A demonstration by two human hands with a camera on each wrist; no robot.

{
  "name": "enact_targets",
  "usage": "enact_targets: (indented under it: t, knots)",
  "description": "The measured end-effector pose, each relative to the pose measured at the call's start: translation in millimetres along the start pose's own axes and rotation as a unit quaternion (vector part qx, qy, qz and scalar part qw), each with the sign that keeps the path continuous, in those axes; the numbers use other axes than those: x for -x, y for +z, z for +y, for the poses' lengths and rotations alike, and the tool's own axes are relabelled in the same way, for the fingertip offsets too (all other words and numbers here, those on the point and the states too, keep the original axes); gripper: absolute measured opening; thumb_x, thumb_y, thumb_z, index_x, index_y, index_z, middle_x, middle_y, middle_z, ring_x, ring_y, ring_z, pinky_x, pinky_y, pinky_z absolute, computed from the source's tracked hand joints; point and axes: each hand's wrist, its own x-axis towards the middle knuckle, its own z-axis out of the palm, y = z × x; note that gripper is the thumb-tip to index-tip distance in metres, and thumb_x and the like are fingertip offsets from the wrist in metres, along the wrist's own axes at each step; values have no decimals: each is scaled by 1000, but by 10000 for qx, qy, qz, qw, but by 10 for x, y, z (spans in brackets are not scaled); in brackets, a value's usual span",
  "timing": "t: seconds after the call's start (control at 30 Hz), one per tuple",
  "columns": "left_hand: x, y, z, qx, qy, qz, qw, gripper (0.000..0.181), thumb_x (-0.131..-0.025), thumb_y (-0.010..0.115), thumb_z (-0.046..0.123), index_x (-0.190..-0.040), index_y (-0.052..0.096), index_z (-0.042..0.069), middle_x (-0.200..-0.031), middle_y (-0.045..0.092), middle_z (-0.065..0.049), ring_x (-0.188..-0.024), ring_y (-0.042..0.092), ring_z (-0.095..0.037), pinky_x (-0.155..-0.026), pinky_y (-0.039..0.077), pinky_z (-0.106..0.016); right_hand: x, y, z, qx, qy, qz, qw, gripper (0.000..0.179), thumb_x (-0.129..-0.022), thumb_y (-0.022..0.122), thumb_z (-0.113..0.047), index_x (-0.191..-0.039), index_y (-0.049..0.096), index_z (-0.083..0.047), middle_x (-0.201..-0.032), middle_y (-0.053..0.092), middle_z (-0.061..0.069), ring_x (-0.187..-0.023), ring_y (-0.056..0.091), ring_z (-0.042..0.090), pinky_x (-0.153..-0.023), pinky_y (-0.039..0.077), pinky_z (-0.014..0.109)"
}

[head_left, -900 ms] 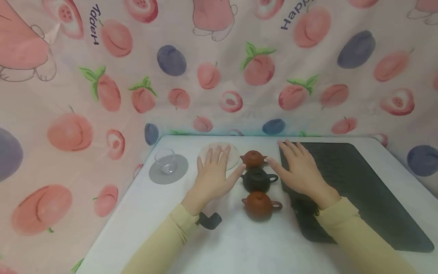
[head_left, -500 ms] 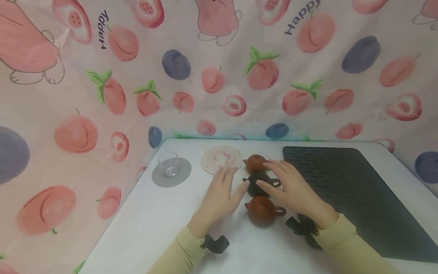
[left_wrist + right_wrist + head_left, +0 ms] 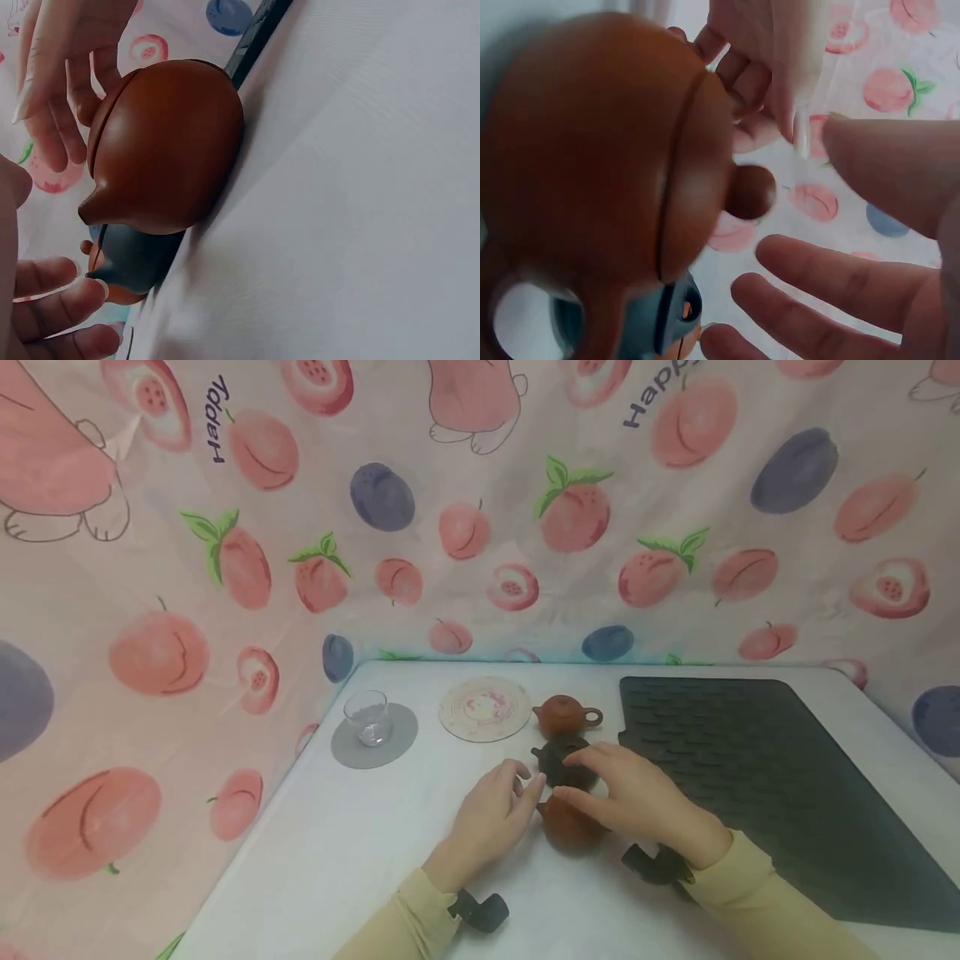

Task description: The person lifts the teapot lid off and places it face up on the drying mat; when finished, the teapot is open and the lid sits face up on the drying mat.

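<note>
Three small teapots stand in a row on the white table: a brown one [image 3: 572, 837] nearest, a black one [image 3: 557, 767] in the middle and another brown one [image 3: 561, 715] farthest. Beside the near teapot's spout, my left hand [image 3: 487, 810] hovers with bent, relaxed fingers, holding nothing. My right hand [image 3: 637, 793] is over the near teapot, covering its handle in the head view; its fingers spread loosely. In the right wrist view, the lid knob [image 3: 751, 192] lies between thumb and fingers, with space around it. The left wrist view shows the teapot's spout [image 3: 94, 206] near the left fingers.
A clear glass cup [image 3: 367, 718] stands on a grey round coaster [image 3: 360, 757] at the left. Behind the hands lies a patterned round mat [image 3: 483, 710]. A large dark ridged tray [image 3: 750, 777] covers the right side. Fruit-printed cloth [image 3: 480, 527] hangs behind.
Both hands have come back toward the near teapot and closer together, their fingers bending from straight to relaxed. The round mat and far teapot are now uncovered. The teapots stay in place.
</note>
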Motion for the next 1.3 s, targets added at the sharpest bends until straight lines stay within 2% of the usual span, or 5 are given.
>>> enact_targets:
  t: [0.33,0.57,0.7,0.93,1.3]
  knots:
    - [26,142,-52,-229,34,-506,9985,37,-108,41,51,-93,60,22,-77,53,13,-71,52,-4,-64,45,-26,59,134,13,337,-455,-118,9983,52,-94,71,-51,-124,71,-8,-118,69,7,-107,67,26,-86,55,49]
    - [46,157,-16,-398,223,-526,9976,37,-109,42,46,-85,58,23,-70,50,13,-67,50,-6,-60,42,-25,50,182,34,325,-493,-203,9981,43,-94,73,-48,-119,75,-13,-98,70,-9,-80,63,9,-68,52,36]
    - [36,138,-11,-406,273,-519,9975,39,-109,43,45,-79,55,23,-66,48,12,-63,48,-7,-57,39,-25,40,135,29,267,-527,-152,9981,36,-94,74,-45,-115,77,-16,-99,72,-13,-82,66,7,-69,54,36]
    - [24,110,-46,78,3,-726,9973,44,-109,43,49,-74,53,24,-62,48,11,-61,48,-9,-56,38,-26,29,47,7,155,-507,-59,9986,20,-89,81,-35,-105,81,-23,-97,74,-15,-89,71,11,-77,54,43]
    - [4,94,-109,765,-272,-1156,9900,47,-108,40,55,-78,59,23,-66,53,10,-62,50,-9,-57,40,-26,20,18,46,201,-380,-162,9989,18,-86,85,-34,-98,80,-22,-89,72,-15,-77,67,11,-67,52,33]
